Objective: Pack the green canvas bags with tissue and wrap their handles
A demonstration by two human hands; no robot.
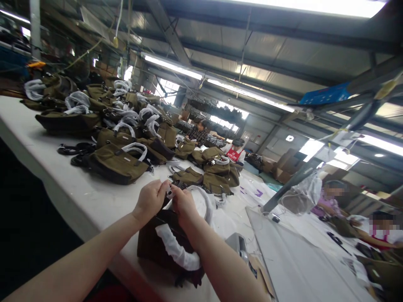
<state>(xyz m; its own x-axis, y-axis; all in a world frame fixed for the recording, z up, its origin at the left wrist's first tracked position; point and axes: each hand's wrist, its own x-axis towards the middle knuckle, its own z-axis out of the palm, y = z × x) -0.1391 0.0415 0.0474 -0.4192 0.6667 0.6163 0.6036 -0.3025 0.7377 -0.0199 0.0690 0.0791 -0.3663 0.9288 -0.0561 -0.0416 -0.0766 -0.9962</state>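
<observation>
A dark olive handbag [147,241] stands at the table's near edge, its handles [178,251] wrapped in white. Above its top edge, my left hand [151,199] is closed, thumb and fingers pinched together. Close against it, my right hand [184,205] is closed as well, reaching between the two wrapped handles. A small dark bit shows where the fingertips meet, too small to name. The fingers hide part of the bag's opening.
Many olive bags [118,161] with white-wrapped handles are heaped on the white table [37,144]. At right are a grey metal box-like object [237,243], a slanted post [292,180] with a plastic bag [304,195], and a flat board [299,260]. Several people work farther off.
</observation>
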